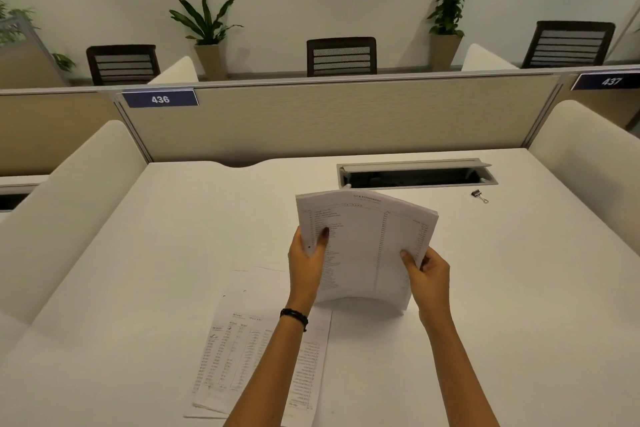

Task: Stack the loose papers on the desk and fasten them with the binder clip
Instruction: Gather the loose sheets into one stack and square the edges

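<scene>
A stack of printed papers stands upright on its bottom edge on the white desk, bowed slightly. My left hand grips its left edge and my right hand grips its right edge. More loose printed sheets lie flat on the desk near the front, partly under my left forearm. A small black binder clip lies on the desk at the far right, well away from both hands.
An open cable tray is set into the desk behind the stack. A beige partition closes the back, and padded white side dividers flank the desk. Chairs and potted plants stand beyond.
</scene>
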The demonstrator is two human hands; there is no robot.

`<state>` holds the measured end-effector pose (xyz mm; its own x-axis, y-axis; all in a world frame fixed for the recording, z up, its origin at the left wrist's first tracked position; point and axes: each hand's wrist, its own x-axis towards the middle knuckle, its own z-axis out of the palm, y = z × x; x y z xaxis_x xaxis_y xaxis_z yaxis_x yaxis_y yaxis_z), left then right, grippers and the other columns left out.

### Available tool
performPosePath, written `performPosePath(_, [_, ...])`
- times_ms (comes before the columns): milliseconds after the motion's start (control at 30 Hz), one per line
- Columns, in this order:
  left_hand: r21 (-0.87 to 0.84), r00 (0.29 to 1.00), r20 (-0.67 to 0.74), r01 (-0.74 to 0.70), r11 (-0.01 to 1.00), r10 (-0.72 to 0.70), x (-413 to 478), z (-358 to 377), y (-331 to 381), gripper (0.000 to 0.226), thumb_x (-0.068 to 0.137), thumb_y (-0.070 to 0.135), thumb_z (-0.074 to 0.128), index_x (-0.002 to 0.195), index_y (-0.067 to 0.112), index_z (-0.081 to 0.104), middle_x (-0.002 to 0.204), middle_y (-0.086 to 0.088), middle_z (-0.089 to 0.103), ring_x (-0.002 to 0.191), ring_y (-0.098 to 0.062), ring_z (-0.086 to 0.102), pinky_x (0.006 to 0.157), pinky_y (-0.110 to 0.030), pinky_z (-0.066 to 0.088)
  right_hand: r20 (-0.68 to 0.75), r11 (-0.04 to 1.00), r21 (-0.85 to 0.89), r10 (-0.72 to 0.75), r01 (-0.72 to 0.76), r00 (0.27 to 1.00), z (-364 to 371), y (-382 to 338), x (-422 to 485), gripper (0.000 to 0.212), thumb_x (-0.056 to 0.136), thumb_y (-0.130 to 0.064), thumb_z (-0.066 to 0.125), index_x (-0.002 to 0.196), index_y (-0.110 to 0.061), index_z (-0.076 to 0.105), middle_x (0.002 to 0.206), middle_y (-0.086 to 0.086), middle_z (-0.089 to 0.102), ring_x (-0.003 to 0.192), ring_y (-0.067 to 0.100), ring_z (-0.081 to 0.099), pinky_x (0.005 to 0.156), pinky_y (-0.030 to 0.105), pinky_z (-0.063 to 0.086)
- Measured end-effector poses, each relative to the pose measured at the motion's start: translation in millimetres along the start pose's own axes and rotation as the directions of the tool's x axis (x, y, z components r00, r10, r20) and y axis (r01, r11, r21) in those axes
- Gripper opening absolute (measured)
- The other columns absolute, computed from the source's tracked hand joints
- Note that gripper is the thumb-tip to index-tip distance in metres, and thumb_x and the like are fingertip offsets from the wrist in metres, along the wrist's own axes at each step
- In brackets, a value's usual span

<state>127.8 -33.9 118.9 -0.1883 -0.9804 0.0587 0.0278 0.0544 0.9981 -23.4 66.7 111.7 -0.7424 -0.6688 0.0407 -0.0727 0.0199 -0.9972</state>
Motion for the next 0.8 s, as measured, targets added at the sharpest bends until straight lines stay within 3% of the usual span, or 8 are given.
performPosePath(133, [-0.015, 0.996, -0.008, -0.091, 0.996, 0.091, 0.8, 1.0, 7.2, 0.028, 0.089, 0.026, 0.054, 0.116, 0.023, 0.05, 0.108, 0.004, 0.061, 0.093, -0.017, 0.063, 0.066, -0.02, 0.058, -0.033, 1.0, 0.0, -0.025, 0.025, 0.999, -0.8, -3.1, 2.9, 0.011, 0.089, -0.01, 0.056, 0.098, -0.009, 0.061, 0.098, 0.006, 0.064, 0.084, 0.026, 0.059, 0.07, 0.029, 0.049])
performPosePath(233, [-0.02, 0.997, 0.001, -0.077, 0.997, 0.077, -1.0, -1.4, -5.5, 0.033, 0.089, 0.022, 0.055, 0.121, 0.017, 0.049, 0.112, 0.001, 0.061, 0.099, -0.016, 0.061, 0.07, -0.016, 0.057, -0.005, 0.999, -0.031, -0.011, 0.011, 1.0, -3.1, 4.6, 4.5, 0.017, 0.087, -0.008, 0.059, 0.104, -0.005, 0.061, 0.103, 0.008, 0.064, 0.09, 0.027, 0.06, 0.079, 0.036, 0.052])
performPosePath(333, [-0.001, 1.0, 0.011, -0.027, 1.0, 0.027, -4.2, -3.4, -24.8, 0.035, 0.088, 0.025, 0.056, 0.122, 0.018, 0.049, 0.117, -0.003, 0.061, 0.104, -0.021, 0.061, 0.076, -0.025, 0.059, 0.021, 0.998, -0.055, 0.025, -0.024, 0.999, -3.8, 16.4, 3.9, 0.018, 0.087, -0.008, 0.059, 0.104, -0.005, 0.061, 0.108, 0.012, 0.065, 0.094, 0.03, 0.061, 0.086, 0.04, 0.053])
performPosePath(400, [-0.003, 1.0, 0.007, -0.013, 1.0, 0.013, -5.8, -2.5, -28.8, 0.038, 0.087, 0.028, 0.056, 0.123, 0.018, 0.049, 0.118, -0.004, 0.061, 0.104, -0.022, 0.061, 0.078, -0.029, 0.059, 0.021, 0.998, -0.049, 0.032, -0.031, 0.999, -3.1, 18.6, 3.0, 0.013, 0.088, -0.008, 0.058, 0.1, -0.006, 0.062, 0.106, 0.014, 0.065, 0.093, 0.031, 0.061, 0.081, 0.037, 0.053])
performPosePath(500, [-0.025, 0.999, -0.016, -0.028, 0.999, 0.028, -5.9, -0.7, -24.8, 0.032, 0.088, 0.025, 0.056, 0.119, 0.019, 0.049, 0.112, 0.0, 0.061, 0.097, -0.018, 0.062, 0.066, -0.017, 0.057, 0.017, 0.999, -0.045, 0.016, -0.015, 1.0, -1.6, 16.4, 2.3, 0.014, 0.088, -0.008, 0.057, 0.101, -0.004, 0.062, 0.102, 0.011, 0.065, 0.09, 0.031, 0.06, 0.073, 0.028, 0.051])
performPosePath(633, [-0.027, 1.0, 0.013, -0.015, 1.0, 0.016, -6.5, -2.3, -32.9, 0.029, 0.09, 0.024, 0.054, 0.118, 0.025, 0.048, 0.111, 0.005, 0.06, 0.1, -0.014, 0.061, 0.068, -0.015, 0.056, 0.031, 0.996, -0.08, 0.031, -0.028, 0.999, -2.2, 22.1, 4.0, 0.017, 0.088, -0.011, 0.059, 0.102, -0.003, 0.062, 0.104, 0.012, 0.066, 0.092, 0.029, 0.062, 0.082, 0.038, 0.054])
performPosePath(800, [-0.047, 1.0, 0.009, 0.015, 0.999, -0.014, -4.8, -3.3, -37.7, 0.017, 0.093, 0.026, 0.048, 0.109, 0.029, 0.052, 0.105, 0.005, 0.063, 0.094, -0.017, 0.063, 0.072, -0.025, 0.057, 0.05, 0.996, -0.088, 0.02, -0.015, 0.999, -3.4, 22.1, 3.4, 0.013, 0.087, -0.012, 0.059, 0.097, -0.005, 0.062, 0.1, 0.012, 0.066, 0.09, 0.028, 0.062, 0.068, 0.024, 0.052])
